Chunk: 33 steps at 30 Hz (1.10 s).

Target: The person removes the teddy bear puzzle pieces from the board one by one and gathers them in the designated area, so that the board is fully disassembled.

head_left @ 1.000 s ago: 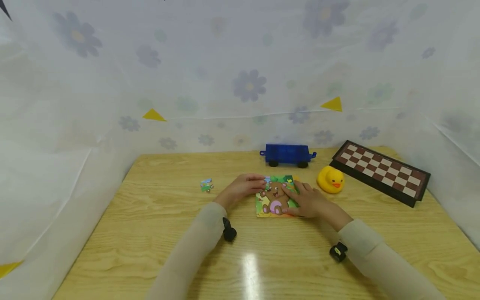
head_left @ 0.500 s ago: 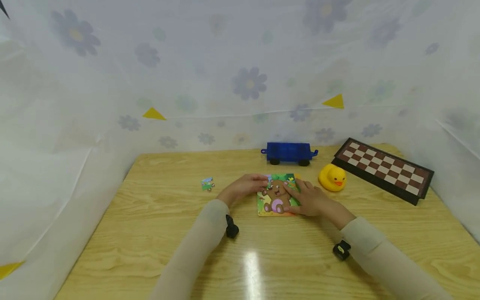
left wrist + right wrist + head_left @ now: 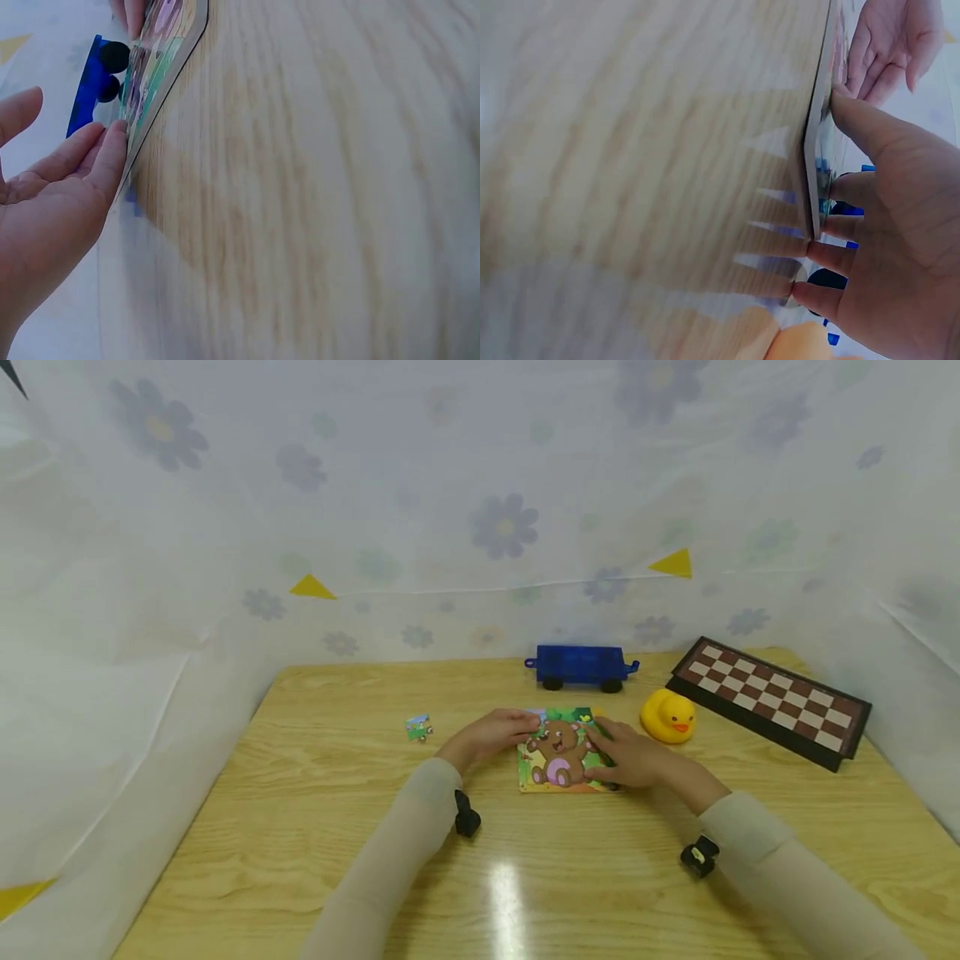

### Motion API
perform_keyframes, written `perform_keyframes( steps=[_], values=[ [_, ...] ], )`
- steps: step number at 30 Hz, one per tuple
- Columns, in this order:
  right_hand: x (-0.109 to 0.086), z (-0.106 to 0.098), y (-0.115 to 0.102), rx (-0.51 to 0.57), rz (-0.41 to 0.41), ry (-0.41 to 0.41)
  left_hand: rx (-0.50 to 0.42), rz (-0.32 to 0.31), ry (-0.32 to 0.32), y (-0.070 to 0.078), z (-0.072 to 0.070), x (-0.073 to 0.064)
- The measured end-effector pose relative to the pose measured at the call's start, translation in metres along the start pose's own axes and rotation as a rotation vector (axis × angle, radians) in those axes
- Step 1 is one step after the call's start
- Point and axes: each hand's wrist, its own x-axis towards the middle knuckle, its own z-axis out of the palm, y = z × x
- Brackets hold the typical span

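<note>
A flat square jigsaw puzzle [image 3: 558, 760] with a brown bear on it lies on the wooden table between both hands. My left hand [image 3: 489, 737] touches its left side with straight fingertips; in the left wrist view the thumb stands apart from the fingers. Spread fingers of my right hand [image 3: 636, 755] rest on the puzzle's right part. In the right wrist view the right thumb and two fingers touch its top, while the other fingertips reach past its edge. A loose puzzle piece [image 3: 418, 727] lies on the table to the left of the left hand.
Behind the puzzle stands a blue toy wagon [image 3: 581, 666]. A yellow rubber duck [image 3: 668, 717] sits just beyond the right hand, with a folded checkered game board [image 3: 772, 697] further right. Flower-patterned white sheeting [image 3: 420, 527] encloses the table [image 3: 300, 827] at the back and sides.
My right hand has slid slightly to the right over the puzzle, uncovering more of the bear. The left hand stays at the left side. The head view has shifted a little.
</note>
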Motion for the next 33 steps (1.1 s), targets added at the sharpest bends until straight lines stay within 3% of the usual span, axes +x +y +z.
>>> perform_keyframes(
  steps=[11,23,33],
  values=[
    [-0.0005,0.0029,0.0043,-0.029,-0.038,0.019,-0.092,-0.017,-0.019,-0.0046,-0.0056,0.0057],
    [0.0010,0.0029,-0.0001,-0.070,-0.036,-0.025,-0.128,-0.012,-0.024,-0.0026,-0.0045,-0.0005],
    [0.0032,-0.0009,-0.0018,-0.091,0.001,-0.062,-0.155,-0.009,0.020,-0.0011,-0.0017,0.0005]
  ],
)
